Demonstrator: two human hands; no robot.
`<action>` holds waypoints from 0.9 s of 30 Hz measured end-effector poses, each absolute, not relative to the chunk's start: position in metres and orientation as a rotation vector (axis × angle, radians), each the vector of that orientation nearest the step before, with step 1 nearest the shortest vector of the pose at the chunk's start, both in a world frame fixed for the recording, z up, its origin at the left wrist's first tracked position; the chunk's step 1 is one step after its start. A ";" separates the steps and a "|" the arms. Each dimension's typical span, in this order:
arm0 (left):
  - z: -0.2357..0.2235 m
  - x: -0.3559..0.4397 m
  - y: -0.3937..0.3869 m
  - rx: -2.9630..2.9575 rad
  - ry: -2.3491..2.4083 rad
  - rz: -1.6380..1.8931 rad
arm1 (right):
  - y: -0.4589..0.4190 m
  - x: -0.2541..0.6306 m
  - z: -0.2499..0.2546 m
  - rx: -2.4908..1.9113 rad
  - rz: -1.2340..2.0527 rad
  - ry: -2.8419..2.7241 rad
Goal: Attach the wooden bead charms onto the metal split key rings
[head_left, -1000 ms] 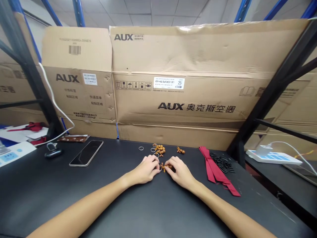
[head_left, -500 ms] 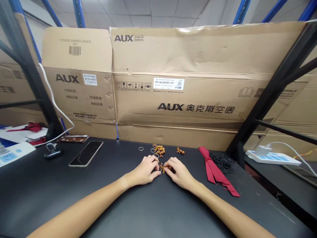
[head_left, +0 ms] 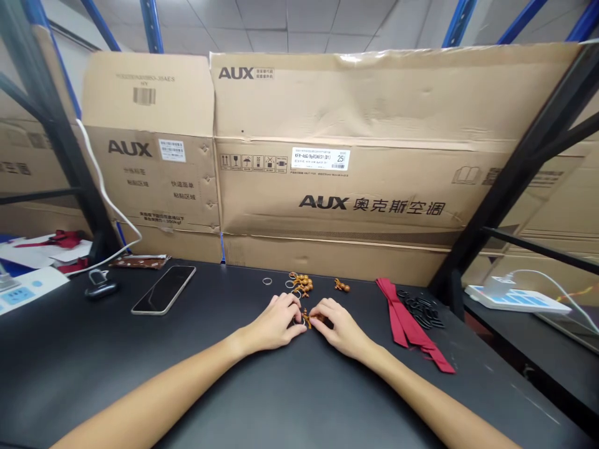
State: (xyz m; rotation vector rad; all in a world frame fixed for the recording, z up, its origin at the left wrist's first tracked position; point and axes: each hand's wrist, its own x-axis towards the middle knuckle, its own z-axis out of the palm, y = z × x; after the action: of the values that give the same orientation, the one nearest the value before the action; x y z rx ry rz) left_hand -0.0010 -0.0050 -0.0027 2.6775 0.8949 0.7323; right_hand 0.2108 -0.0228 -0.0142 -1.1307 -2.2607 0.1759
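Note:
My left hand point(head_left: 275, 321) rests low over the black table, thumb and fingers closed on a metal split ring point(head_left: 302, 322). Facing it, my right hand point(head_left: 340, 325) pinches a small brown gourd-like charm point(head_left: 307, 318) with a knotted cord; most of it is hidden by my fingers. Ring and cord meet between the fingertips, but whether they are joined I cannot tell. Just beyond lies a small pile of similar charms point(head_left: 305, 285), some with rings. Another charm point(head_left: 342, 285) lies to its right, and a loose ring point(head_left: 267, 281) to its left.
Red fabric strips point(head_left: 409, 333) and a heap of black pieces point(head_left: 423, 310) lie on the right. On the left are a phone point(head_left: 163, 290), a black earbud-like case point(head_left: 102, 287) and a brown packet point(head_left: 139, 261). Cardboard boxes point(head_left: 327, 249) wall off the back.
My left thumb has shifted slightly to the right at the ring. The right hand stays nearly in place, and the whole view has moved a little.

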 end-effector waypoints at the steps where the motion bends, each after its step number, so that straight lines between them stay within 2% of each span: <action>1: -0.003 -0.001 -0.006 2.685 0.909 0.751 | -0.025 0.210 -0.012 -1.081 0.223 -2.277; 6: -0.005 0.001 -0.005 2.737 0.922 0.770 | -0.028 0.209 -0.008 -1.007 0.335 -2.265; 12: -0.004 0.000 -0.002 2.671 0.835 0.734 | -0.019 0.210 -0.019 -1.270 0.056 -2.194; 19: 0.000 0.000 -0.008 2.758 1.019 0.815 | -0.021 0.212 -0.016 -1.222 -0.072 -2.132; 27: -0.002 0.003 -0.011 2.934 0.945 0.663 | -0.024 0.212 -0.013 -1.112 0.081 -2.369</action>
State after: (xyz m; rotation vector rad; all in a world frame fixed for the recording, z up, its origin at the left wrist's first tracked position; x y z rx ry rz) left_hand 0.0034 -0.0113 -0.0022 2.9337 0.9445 0.6627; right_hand 0.2122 -0.0243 -0.0135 -1.1120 -2.3695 0.0806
